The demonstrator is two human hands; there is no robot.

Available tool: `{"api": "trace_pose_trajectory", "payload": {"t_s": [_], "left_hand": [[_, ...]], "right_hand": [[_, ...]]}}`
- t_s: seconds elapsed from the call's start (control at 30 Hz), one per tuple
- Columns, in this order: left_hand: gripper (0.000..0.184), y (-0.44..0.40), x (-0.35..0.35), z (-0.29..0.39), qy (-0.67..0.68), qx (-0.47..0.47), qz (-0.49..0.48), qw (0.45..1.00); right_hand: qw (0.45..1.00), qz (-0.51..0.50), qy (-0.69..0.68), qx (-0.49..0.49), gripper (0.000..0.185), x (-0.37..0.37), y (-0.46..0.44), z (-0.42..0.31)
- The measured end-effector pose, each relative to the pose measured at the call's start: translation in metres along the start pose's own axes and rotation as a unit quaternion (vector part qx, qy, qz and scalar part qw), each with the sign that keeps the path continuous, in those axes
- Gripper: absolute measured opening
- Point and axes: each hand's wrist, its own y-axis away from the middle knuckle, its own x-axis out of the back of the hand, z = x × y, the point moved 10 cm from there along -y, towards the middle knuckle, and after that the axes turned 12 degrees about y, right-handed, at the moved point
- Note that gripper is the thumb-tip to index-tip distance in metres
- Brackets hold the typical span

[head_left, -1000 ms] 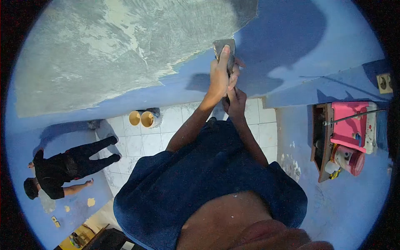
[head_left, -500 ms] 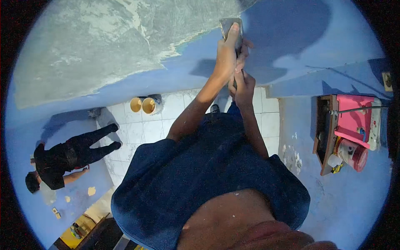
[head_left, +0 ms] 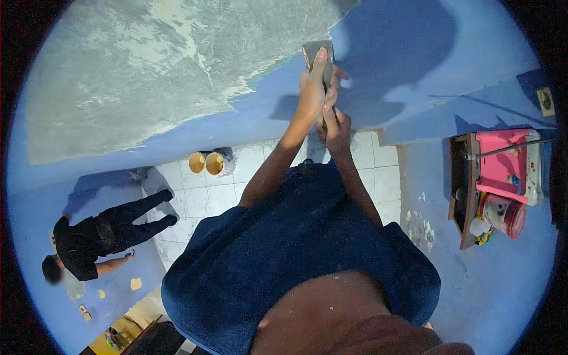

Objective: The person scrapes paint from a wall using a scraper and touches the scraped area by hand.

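Note:
Both my hands are on one scraper [head_left: 326, 48], its flat blade against the blue wall at the ragged edge of the grey patch [head_left: 136, 77]. Closest to the blade is my left hand [head_left: 313, 89], with its thumb laid along the blade and its fingers round the far side. Lower down, my right hand [head_left: 338, 135] is closed round the lower part of the handle. Bare grey surface with pale streaks lies left of the blade, blue paint [head_left: 390, 56] to its right, partly in shadow.
Two yellowish buckets [head_left: 215, 164] stand on the white tiled floor [head_left: 245, 171] by the wall. A person in black [head_left: 89, 239] stands at the left, near the side wall. At the right, a wooden shelf [head_left: 471, 189] holds a pink container [head_left: 503, 165] and a red-lidded tub [head_left: 513, 218].
The scraper and both hands first moved up the view, then came back down and a little left. My grip looks the same. The other person's lower arm has shifted slightly.

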Motion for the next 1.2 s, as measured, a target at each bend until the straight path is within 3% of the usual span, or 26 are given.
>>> {"api": "trace_pose_trajectory", "payload": {"t_s": [0.13, 0.2, 0.27, 0.43, 0.5, 0.57, 0.63, 0.77, 0.87, 0.93, 1.0, 1.2], "left_hand": [[0.067, -0.002, 0.004, 0.002, -0.019, -0.009, 0.024, 0.999], [0.065, -0.004, 0.005, 0.006, -0.035, -0.021, 0.032, 0.999], [0.064, -0.008, 0.005, 0.006, -0.037, -0.026, 0.040, 0.998], [0.064, -0.006, 0.001, 0.007, -0.013, -0.026, 0.048, 0.998], [0.064, -0.001, -0.003, 0.008, 0.002, -0.016, 0.056, 0.998], [0.065, 0.001, -0.004, 0.005, 0.017, -0.007, 0.072, 0.997], [0.066, -0.001, -0.005, -0.002, 0.038, 0.005, 0.068, 0.997], [0.066, 0.000, 0.001, -0.005, 0.040, 0.013, 0.039, 0.998], [0.066, 0.004, 0.006, -0.007, 0.013, -0.002, 0.032, 0.999], [0.066, 0.006, 0.004, -0.005, 0.013, 0.009, 0.036, 0.999], [0.066, 0.005, 0.001, -0.006, 0.026, 0.019, 0.036, 0.999], [0.066, 0.013, -0.007, -0.004, 0.039, 0.024, 0.026, 0.999]], "right_hand": [[0.994, -0.003, 0.095, 0.051, 0.022, 0.002, -0.003, 0.015], [0.999, -0.006, 0.031, 0.018, 0.023, -0.002, -0.005, 0.006], [0.994, -0.008, -0.089, -0.057, 0.036, -0.007, -0.006, -0.002], [0.992, 0.041, 0.095, 0.070, 0.038, 0.011, -0.005, 0.006], [0.994, 0.036, 0.086, 0.065, 0.038, 0.012, -0.001, -0.006], [0.999, 0.037, -0.011, -0.008, 0.039, 0.017, 0.006, -0.013], [0.999, 0.022, 0.019, -0.015, 0.040, 0.016, 0.006, -0.031], [1.000, 0.012, 0.000, 0.004, 0.040, 0.008, 0.007, -0.030], [0.995, 0.012, 0.081, 0.061, 0.040, 0.006, 0.006, -0.021], [0.997, 0.014, 0.064, 0.035, 0.041, 0.008, 0.009, -0.012], [0.998, 0.006, -0.027, -0.051, 0.042, 0.003, 0.016, -0.015], [0.997, 0.036, -0.039, -0.057, 0.042, 0.011, 0.023, -0.022]]}}
